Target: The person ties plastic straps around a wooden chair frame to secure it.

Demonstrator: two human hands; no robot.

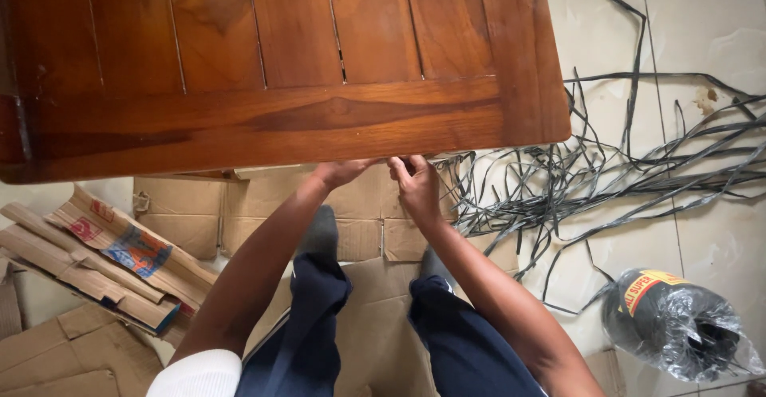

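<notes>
Both your left hand (343,172) and right hand (415,183) pinch grey strapping (558,181) at the wooden panel (279,70) edge, apparently mid-tying; next, careful tensioning.

Left hand (341,172) fingertips hidden under the wooden panel (279,70) edge; what they grip can't be told. Right hand (416,185) pinches something too small to make out. Panel cut off at top and left. Wrapped black roll (678,325) partly cut by bottom edge. Feet mostly hidden by legs.
</notes>
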